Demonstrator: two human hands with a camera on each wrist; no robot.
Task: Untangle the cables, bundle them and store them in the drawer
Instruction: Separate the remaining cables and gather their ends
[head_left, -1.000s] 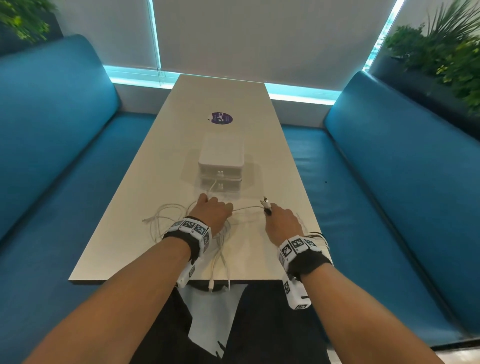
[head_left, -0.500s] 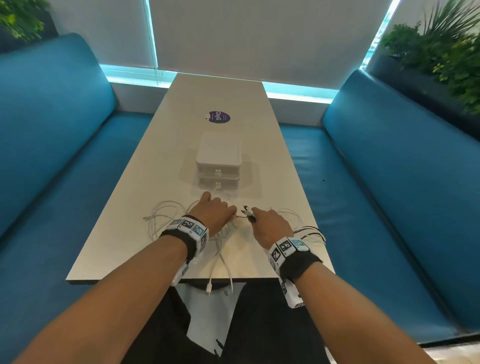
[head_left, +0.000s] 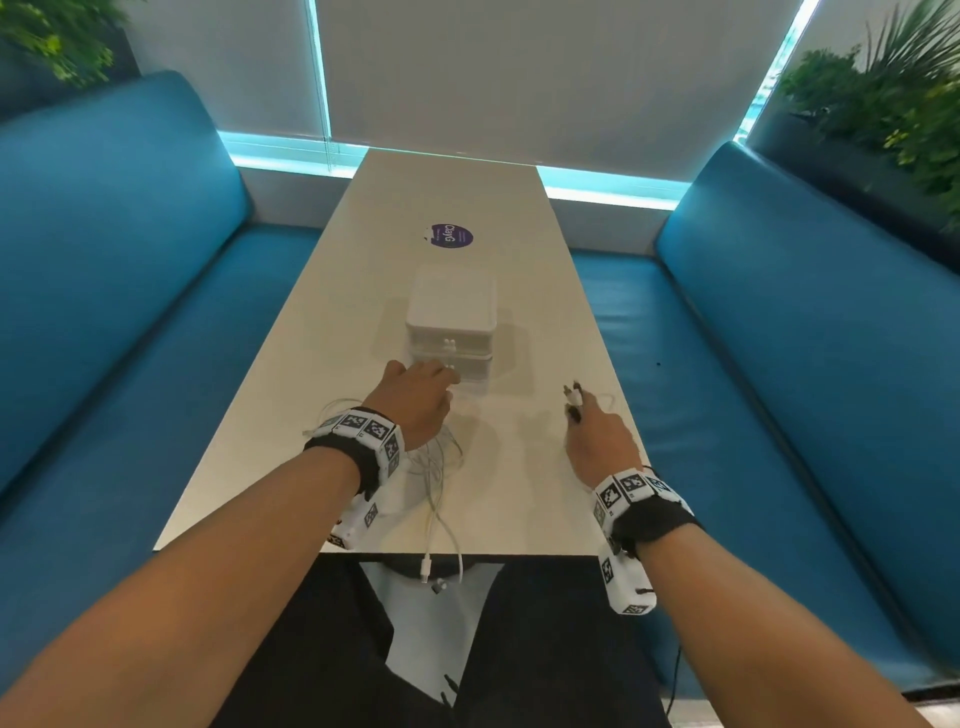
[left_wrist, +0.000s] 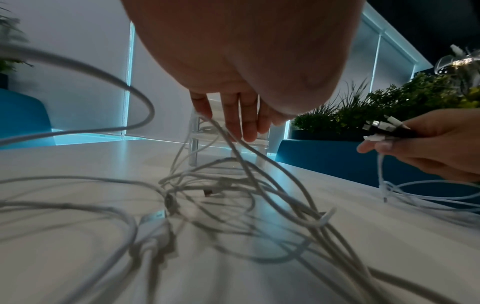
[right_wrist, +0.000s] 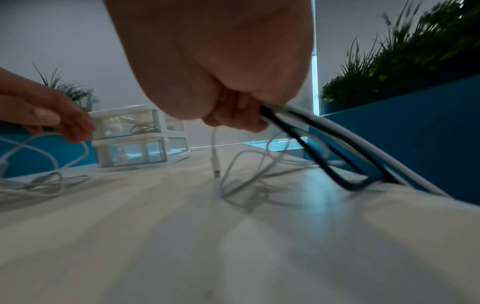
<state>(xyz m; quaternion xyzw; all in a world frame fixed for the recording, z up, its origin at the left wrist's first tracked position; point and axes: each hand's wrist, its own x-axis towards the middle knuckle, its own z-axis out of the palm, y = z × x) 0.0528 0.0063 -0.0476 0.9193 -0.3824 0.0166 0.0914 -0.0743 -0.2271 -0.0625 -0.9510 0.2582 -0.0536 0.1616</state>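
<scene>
A tangle of white cables lies on the table under my left wrist, and two ends hang over the near edge. My left hand reaches to the front of the white two-drawer unit. Its fingers hang nearly straight and touch strands that rise from the tangle. My right hand, near the table's right edge, grips a bunch of cable ends, white and black. Their cords trail back from the fist. One white plug dangles from that fist to the tabletop.
Both clear drawers look closed, and the upper one holds a coiled cord. A purple sticker lies farther up the table. Blue benches flank both sides, with plants behind them. The table ends just right of my right hand.
The hands were together half a second ago. My right hand has pulled right with the cable ends, and my left hand has moved forward to the drawer unit.
</scene>
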